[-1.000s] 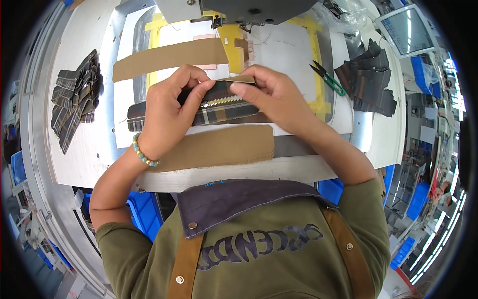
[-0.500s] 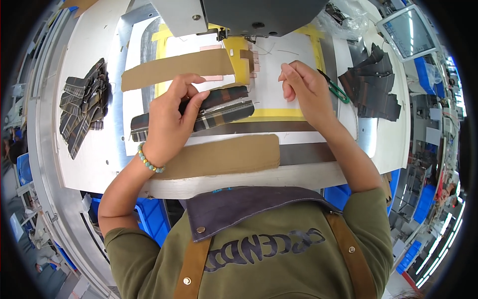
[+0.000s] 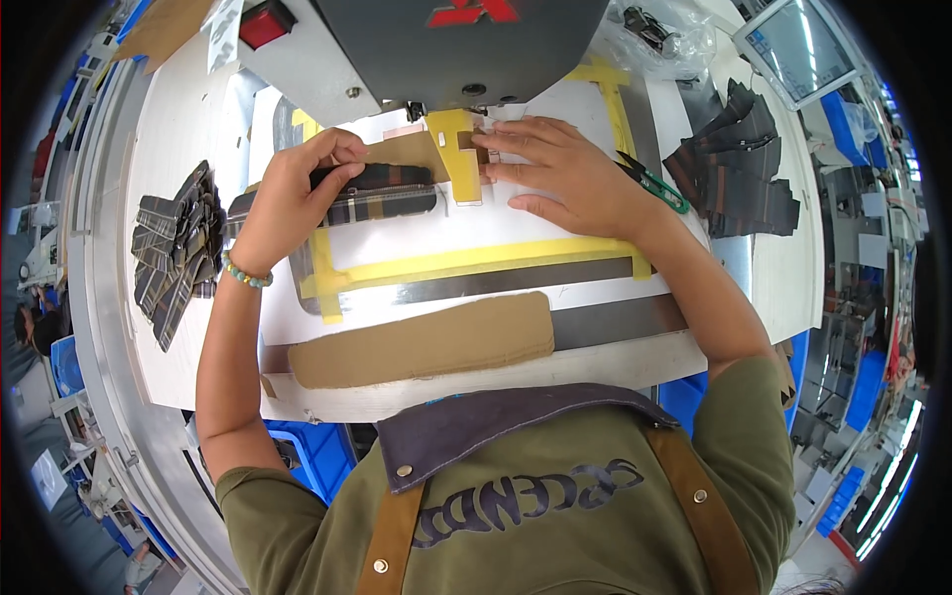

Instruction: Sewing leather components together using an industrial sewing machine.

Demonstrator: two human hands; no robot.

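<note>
My left hand (image 3: 293,193) pinches a dark plaid fabric strip (image 3: 387,202) at its upper edge, left of the yellow template piece (image 3: 454,169). My right hand (image 3: 560,174) lies palm down with fingers apart, its fingertips at the right side of that template, by a small brown piece. A tan strip (image 3: 407,149) lies behind the plaid one, partly hidden; another tan strip (image 3: 421,339) lies near the front edge. Above them is the dark sewing machine head (image 3: 466,55). Green-handled thread snips (image 3: 666,194) lie beside my right hand.
Piles of plaid pieces lie at left (image 3: 174,243) and right (image 3: 739,174). A plastic bag (image 3: 674,45) and a small screen (image 3: 798,50) are at back right. The pale table (image 3: 778,288) has yellow-taped framing (image 3: 476,253) on it. Blue bins (image 3: 317,456) sit below.
My right hand has let go of the plaid strip and spread out by the template. My left hand has carried the strip upward and left, farther from the front tan strip.
</note>
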